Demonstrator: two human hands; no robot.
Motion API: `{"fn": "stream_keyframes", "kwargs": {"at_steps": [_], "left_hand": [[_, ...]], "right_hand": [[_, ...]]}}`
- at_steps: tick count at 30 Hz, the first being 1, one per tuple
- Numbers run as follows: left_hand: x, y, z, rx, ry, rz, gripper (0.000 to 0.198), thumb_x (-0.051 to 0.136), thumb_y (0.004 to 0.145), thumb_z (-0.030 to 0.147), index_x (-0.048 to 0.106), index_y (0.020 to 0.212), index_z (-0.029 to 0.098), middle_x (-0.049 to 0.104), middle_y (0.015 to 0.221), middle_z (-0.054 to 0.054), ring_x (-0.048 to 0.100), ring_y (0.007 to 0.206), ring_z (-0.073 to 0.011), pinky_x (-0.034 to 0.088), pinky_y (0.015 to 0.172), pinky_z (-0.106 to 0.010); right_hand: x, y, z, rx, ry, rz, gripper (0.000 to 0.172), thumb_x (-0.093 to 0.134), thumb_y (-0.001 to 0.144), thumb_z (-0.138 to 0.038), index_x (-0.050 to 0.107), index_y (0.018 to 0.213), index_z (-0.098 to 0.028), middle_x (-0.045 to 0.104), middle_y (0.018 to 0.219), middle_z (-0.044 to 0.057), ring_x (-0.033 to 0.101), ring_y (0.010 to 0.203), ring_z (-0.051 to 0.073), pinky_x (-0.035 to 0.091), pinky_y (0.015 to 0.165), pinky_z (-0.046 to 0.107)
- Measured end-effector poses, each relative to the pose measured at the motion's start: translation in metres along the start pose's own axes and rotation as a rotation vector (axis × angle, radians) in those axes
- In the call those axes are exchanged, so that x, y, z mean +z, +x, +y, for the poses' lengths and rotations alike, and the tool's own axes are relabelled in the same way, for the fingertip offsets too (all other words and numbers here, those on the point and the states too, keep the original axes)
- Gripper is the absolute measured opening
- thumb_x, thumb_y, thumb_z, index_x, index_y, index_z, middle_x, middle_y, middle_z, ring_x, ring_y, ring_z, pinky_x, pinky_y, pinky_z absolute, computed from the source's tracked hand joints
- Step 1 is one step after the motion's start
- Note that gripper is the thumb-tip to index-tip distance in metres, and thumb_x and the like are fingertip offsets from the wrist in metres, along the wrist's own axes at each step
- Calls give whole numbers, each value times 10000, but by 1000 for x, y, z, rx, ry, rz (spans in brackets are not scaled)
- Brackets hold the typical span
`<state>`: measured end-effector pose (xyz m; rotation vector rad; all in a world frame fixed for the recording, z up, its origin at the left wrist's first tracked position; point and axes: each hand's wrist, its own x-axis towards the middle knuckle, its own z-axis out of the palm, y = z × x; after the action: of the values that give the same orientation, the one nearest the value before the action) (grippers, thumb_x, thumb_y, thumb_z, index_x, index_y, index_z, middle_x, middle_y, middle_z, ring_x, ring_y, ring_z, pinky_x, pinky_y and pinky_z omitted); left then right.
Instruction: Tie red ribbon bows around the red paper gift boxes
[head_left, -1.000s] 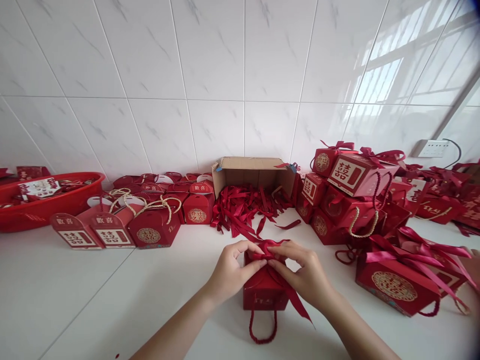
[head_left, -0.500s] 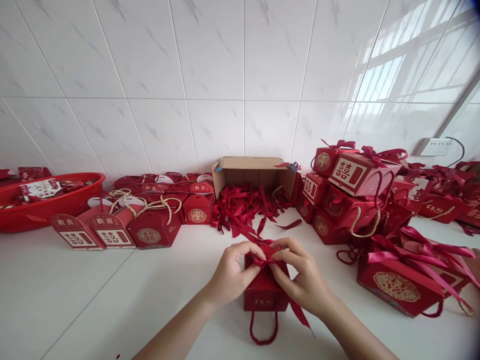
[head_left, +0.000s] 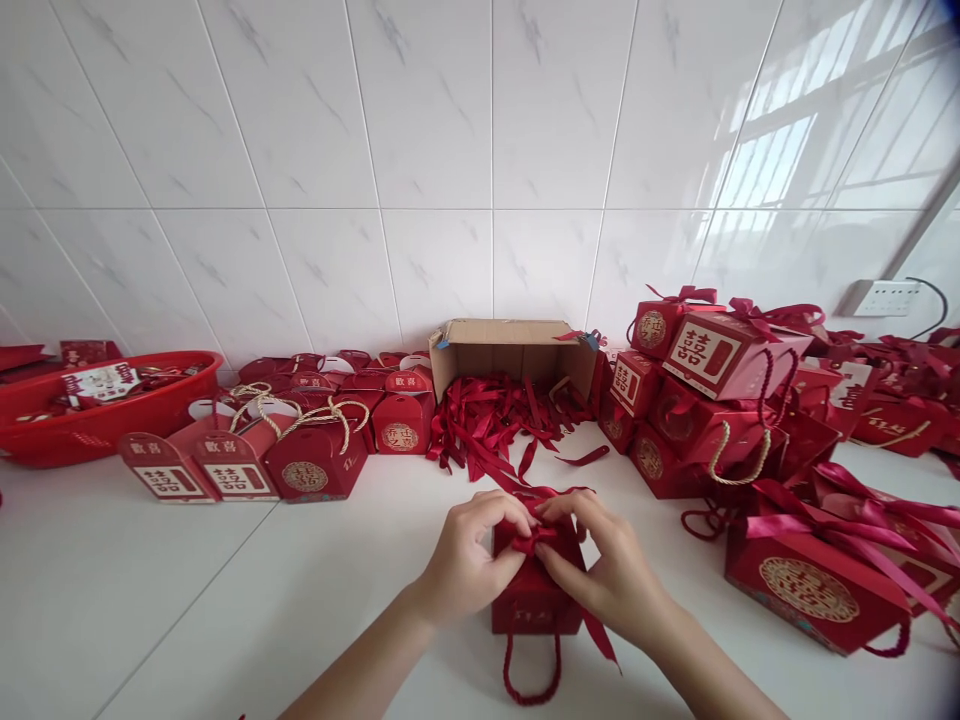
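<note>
A: Where was the ribbon (head_left: 535,542) vs. the grip?

B: Directly btwn both hands, atop the red gift box (head_left: 534,605), which sat on the near part of the table (head_left: 352,600). L hand (head_left: 469,555) came in from the left, R hand (head_left: 611,555) from the right; neither was clearly nearer.

A: Grasping?

B: Yep, both: ribbon pinched w/ thumb & fingertips each side.

A: Axis?

B: Gathered bit ran approx. left–right across the box; box's long axis prob. near–far. A ribbon tail (head_left: 602,640) trailed off near right; the rope handle (head_left: 534,695) stuck out on the near side.

A: Any blind spots?

B: Knot centre, mostly under fingers. Box's far end, too. Strands past it pointed at the ribbon heap (head_left: 480,410) by the carton (head_left: 517,328); couldn't tell if any belonged to this piece. Print on the near face: too dim to read.
</note>
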<state>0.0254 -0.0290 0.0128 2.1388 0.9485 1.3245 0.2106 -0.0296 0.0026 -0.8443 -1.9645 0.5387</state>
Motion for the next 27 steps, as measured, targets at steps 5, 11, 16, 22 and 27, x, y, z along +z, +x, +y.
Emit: {"fn": "stream_keyframes", "kwargs": {"at_steps": [5, 11, 16, 22, 27], "left_hand": [[-1, 1, 5, -6, 28, 5, 209, 531, 718, -4, 564, 749, 199, 671, 788, -1, 629, 780, -150, 494, 756, -287], [1, 2, 5, -80, 58, 19, 169, 529, 795, 53, 576, 755, 210, 680, 813, 11, 625, 822, -152, 446, 865, -337], [4, 3, 6, -180, 12, 34, 104, 542, 804, 105, 584, 774, 196, 634, 834, -22, 607, 860, -168, 478, 809, -310], [-1, 4, 12, -237, 55, 52, 75, 547, 862, 232, 541, 932, 206, 626, 888, -19, 585, 861, -164, 454, 822, -323], [-5, 5, 16, -191, 93, -103, 151, 646, 800, 262, 608, 935, 207, 652, 945, -38, 584, 932, -198, 468, 865, -350]], "right_hand": [[1, 0, 1, 29, 17, 31, 86, 539, 863, -177, 605, 891, -224, 633, 1038, 63, 548, 976, 221, 482, 824, 376], [4, 0, -1, 108, 54, -26, 147, 483, 918, -255, 624, 887, -226, 578, 1179, 69, 477, 1120, 238, 420, 958, 430], [5, 2, -4, 230, 225, -119, 286, 452, 944, -361, 661, 811, -219, 528, 1275, 67, 445, 1214, 248, 363, 1038, 438], [9, 4, -2, 342, 319, 28, 389, 480, 909, -497, 671, 743, -202, 571, 1241, 89, 492, 1190, 274, 378, 1019, 454], [9, 5, -5, 378, 279, 52, 410, 501, 889, -523, 682, 719, -196, 544, 1290, 100, 461, 1240, 293, 366, 1032, 475]]}}
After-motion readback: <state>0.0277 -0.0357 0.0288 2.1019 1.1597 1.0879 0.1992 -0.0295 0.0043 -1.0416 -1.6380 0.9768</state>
